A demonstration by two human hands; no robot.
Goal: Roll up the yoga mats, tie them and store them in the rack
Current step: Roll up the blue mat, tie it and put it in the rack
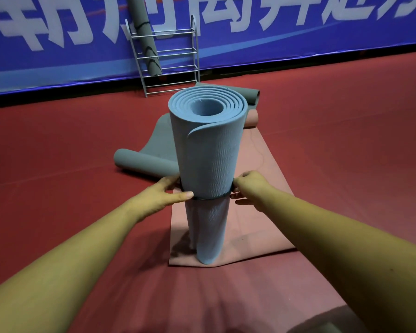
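We've got the blue mat (207, 152) standing on end mid-frame, long axis straight up, open spiral end facing up toward us, foot on the pink mat (262, 212). The left hand (175, 191) and right hand (250, 186) each pinch the dark band (209, 199) that rings it a bit below halfway. The foam looks light, squashy and grippy, so we'd hold it either side at the band. The rack (168, 56) stands upper centre.
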